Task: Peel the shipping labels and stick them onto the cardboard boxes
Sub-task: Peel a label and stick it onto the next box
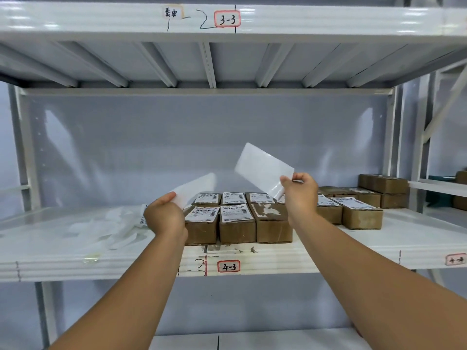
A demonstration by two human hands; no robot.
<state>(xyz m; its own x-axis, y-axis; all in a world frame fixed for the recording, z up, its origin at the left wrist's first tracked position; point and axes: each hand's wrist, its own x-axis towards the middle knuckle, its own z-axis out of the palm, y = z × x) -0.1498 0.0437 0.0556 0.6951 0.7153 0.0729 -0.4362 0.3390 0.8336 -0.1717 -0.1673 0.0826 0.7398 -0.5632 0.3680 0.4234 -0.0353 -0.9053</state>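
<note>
1. Two hands are up and apart. The left hand (164, 218) grips a white sheet (194, 189) by its near end, and the right hand (299, 195) pinches a second sheet (262, 166) at a lower corner. Can't tell which one's label and which is backing.
2. Both sheets hang just above the block of cardboard boxes (235, 228), the right one higher and tilted.
3. In the front row, the bare-topped box (271, 223) sits just left of the right wrist.
4. The block sits near the shelf (75, 261) front edge, with a crumpled white pile (113, 226) to its left and more boxes (361, 215) to its right. Plenty of air overhead.
</note>
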